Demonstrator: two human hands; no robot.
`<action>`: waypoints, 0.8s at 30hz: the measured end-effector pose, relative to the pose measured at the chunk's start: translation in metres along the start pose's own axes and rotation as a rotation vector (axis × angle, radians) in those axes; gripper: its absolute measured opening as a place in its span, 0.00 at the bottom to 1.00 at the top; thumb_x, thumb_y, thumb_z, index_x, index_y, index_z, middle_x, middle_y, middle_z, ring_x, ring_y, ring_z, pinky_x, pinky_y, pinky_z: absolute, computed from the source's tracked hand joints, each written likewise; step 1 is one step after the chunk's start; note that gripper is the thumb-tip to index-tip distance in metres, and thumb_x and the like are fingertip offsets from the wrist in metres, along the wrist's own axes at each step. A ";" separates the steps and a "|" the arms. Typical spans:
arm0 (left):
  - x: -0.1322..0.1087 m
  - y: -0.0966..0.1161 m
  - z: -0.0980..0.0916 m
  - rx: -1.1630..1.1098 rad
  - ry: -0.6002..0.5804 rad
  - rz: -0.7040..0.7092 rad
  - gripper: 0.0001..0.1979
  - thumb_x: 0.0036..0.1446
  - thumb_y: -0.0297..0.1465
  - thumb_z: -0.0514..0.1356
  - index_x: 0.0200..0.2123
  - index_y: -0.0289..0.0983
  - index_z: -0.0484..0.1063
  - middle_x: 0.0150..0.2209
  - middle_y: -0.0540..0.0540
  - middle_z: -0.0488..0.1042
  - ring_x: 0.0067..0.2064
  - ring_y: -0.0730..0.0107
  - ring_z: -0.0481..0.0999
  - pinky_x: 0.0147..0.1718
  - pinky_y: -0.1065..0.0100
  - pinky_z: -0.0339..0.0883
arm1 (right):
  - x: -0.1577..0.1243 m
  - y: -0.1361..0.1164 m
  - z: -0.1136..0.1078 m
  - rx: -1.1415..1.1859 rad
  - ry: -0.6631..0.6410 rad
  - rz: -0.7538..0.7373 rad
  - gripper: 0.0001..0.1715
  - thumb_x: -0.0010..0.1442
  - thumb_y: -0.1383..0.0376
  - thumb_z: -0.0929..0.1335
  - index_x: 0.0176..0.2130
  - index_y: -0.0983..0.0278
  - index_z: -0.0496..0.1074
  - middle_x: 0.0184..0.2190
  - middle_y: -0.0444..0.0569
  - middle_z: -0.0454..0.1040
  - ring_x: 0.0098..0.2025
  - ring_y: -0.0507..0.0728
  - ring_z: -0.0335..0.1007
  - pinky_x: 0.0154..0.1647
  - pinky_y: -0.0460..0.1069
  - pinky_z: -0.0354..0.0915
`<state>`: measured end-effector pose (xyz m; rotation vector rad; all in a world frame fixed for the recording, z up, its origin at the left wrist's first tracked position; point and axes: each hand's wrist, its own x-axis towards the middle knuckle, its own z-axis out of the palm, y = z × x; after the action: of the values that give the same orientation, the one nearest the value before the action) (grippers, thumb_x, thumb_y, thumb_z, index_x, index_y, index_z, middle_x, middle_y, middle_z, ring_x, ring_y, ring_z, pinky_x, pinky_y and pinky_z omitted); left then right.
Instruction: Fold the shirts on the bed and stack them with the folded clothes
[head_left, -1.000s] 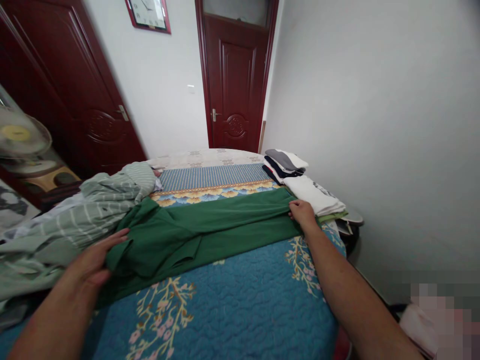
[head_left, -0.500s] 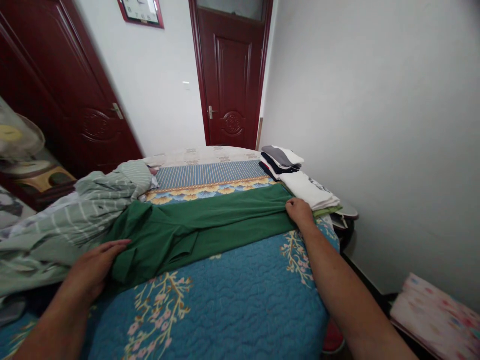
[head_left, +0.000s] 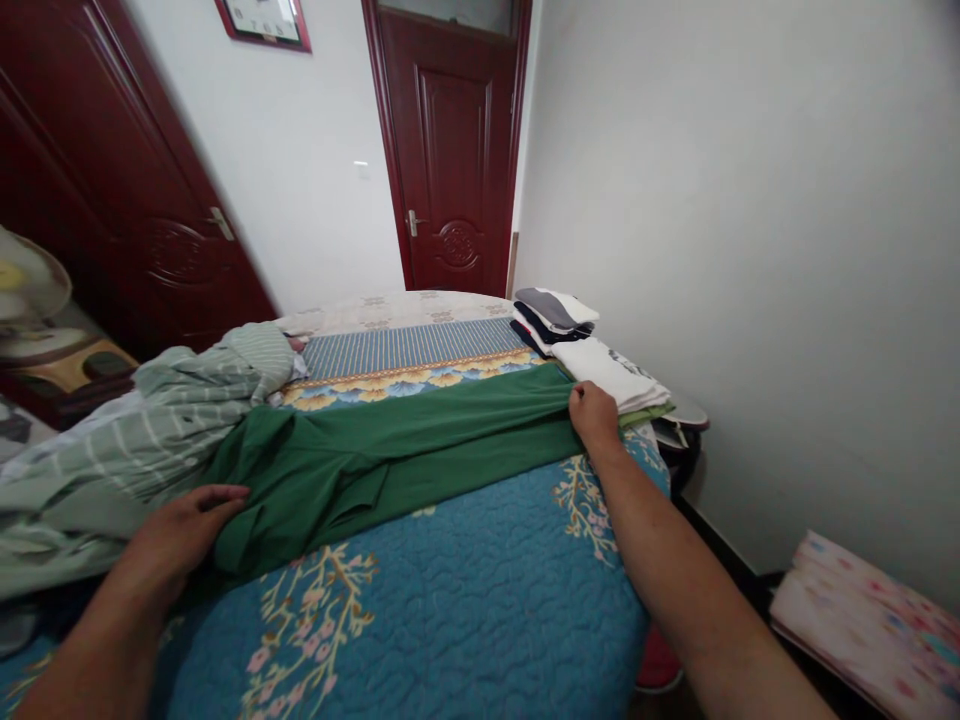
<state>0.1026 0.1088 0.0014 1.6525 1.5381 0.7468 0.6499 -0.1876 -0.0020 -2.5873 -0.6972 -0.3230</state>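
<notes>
A pair of green trousers [head_left: 420, 430] lies stretched sideways across the bed, legs to the right, the wider end wrinkled at the left. My right hand [head_left: 596, 415] is closed on the leg ends, its fingertips pinching the cloth. At the wide end, my left hand [head_left: 180, 530] has thumb and forefinger brought together on the edge of the trousers; its other fingers are partly hidden. Beyond the left hand lies a heap of loose clothes, with a pale green striped garment [head_left: 172, 420] on top, touching the trousers.
Folded clothes [head_left: 555, 312] are stacked at the bed's far right, with a folded white shirt [head_left: 611, 375] nearer my right hand. Under everything is a blue quilted bedspread [head_left: 450, 600] with flowers. A pink patterned item [head_left: 862, 620] lies low at right, by the wall.
The view has shifted slightly, so most things sit a little further left. My left hand's thumb and forefinger now come together at the trousers' edge. The right hand keeps its hold.
</notes>
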 end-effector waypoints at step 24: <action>-0.059 0.083 0.152 0.701 -0.165 1.019 0.15 0.68 0.35 0.59 0.53 0.40 0.82 0.53 0.38 0.80 0.53 0.50 0.79 0.54 0.53 0.73 | 0.013 0.008 0.012 0.271 -0.061 0.134 0.26 0.64 0.60 0.66 0.57 0.65 0.79 0.49 0.57 0.83 0.51 0.64 0.80 0.57 0.55 0.73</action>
<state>0.2670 0.0306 -0.0095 3.0025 0.7741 0.5274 0.6668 -0.1829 -0.0109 -2.3772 -0.5434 -0.0998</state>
